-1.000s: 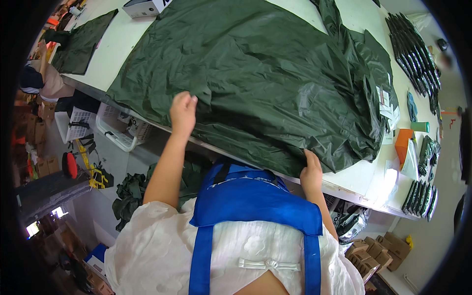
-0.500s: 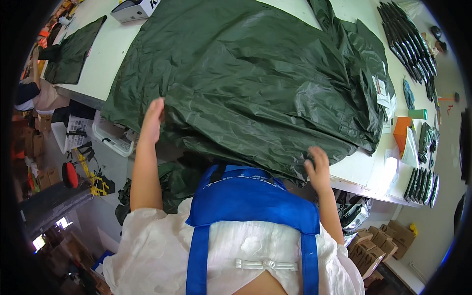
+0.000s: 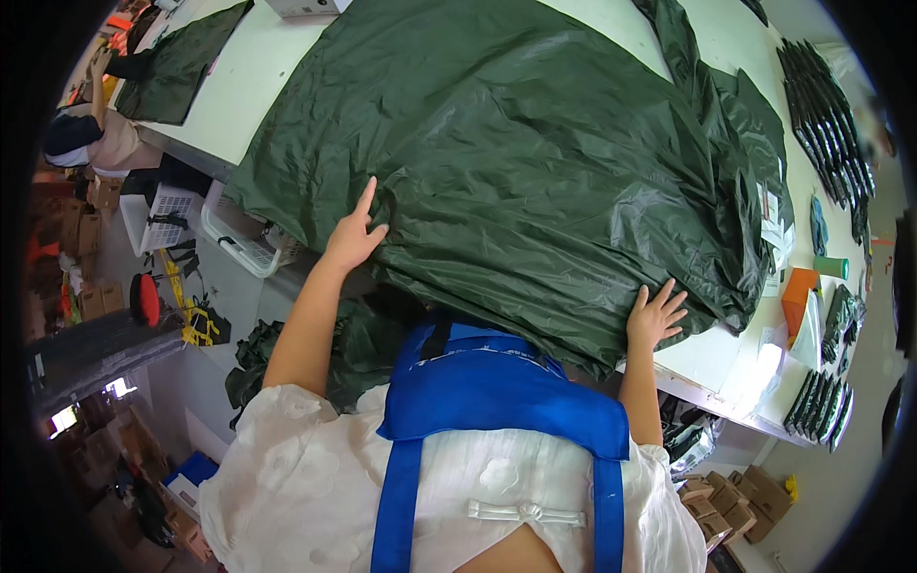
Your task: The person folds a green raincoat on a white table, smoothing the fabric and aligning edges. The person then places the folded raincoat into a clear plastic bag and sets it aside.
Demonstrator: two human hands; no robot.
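On the long white table [image 3: 239,86] lies a big dark green sheet [image 3: 535,162], its near edge hanging over. Left hand [image 3: 351,239] rests flat on it, fingers spread; right hand [image 3: 655,315] presses open-palmed near the table's edge. Below left, a white plastic basket [image 3: 239,250] stands, contents unclear.

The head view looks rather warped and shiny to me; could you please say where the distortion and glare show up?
In the head view, the white table edge bows toward the dark round rim, a fisheye effect; soft glare sits on the creased dark green sheet, brightest near its right side; the left hand and right hand on it look sharp, while the corners go black.
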